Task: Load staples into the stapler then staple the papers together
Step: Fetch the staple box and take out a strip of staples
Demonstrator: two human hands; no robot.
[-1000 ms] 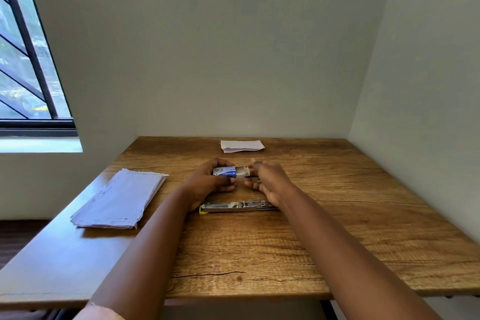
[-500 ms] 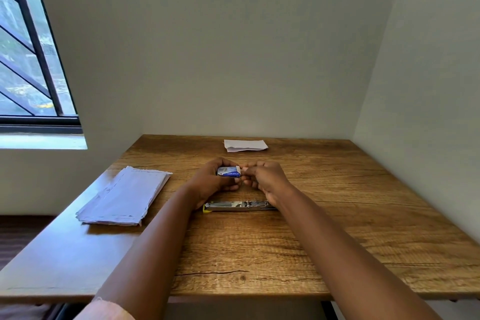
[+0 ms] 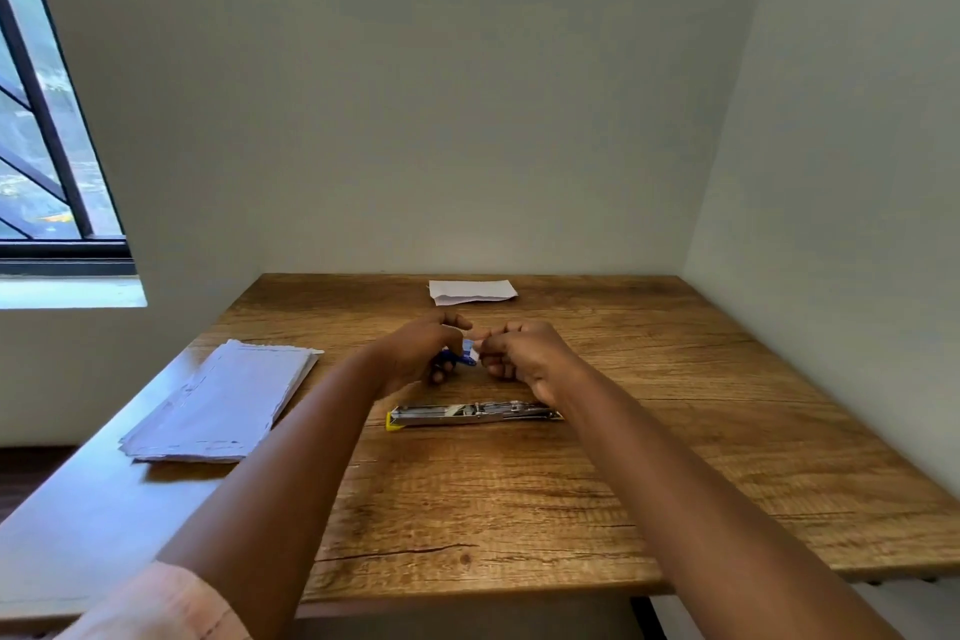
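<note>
The stapler (image 3: 470, 415) lies flat on the wooden table (image 3: 519, 499), opened out long, with its shiny metal inside facing up. It has a small yellow tip at its left end. Its right end is partly hidden behind the right wrist.

Nearest of all, two bare arms reach out over the table, and a bit of pink sleeve (image 3: 171, 605) shows on the left arm.

Just past the stapler, both hands are close together above the table. The left hand (image 3: 421, 353) is curled, and its fingers hold a small blue and white staple box (image 3: 464, 354). The picture is blurry there, so the box is hard to see well. The right hand (image 3: 524, 353) is curled too, and its fingertips pinch the white end of the same box. The two hands almost touch.

Off to the left, near the table edge, sits a stack of white papers (image 3: 223, 405), well apart from the stapler.

Far back, close to the wall, lies a small folded white paper (image 3: 471, 291). A window (image 3: 41, 161) with dark bars is on the left wall.
</note>
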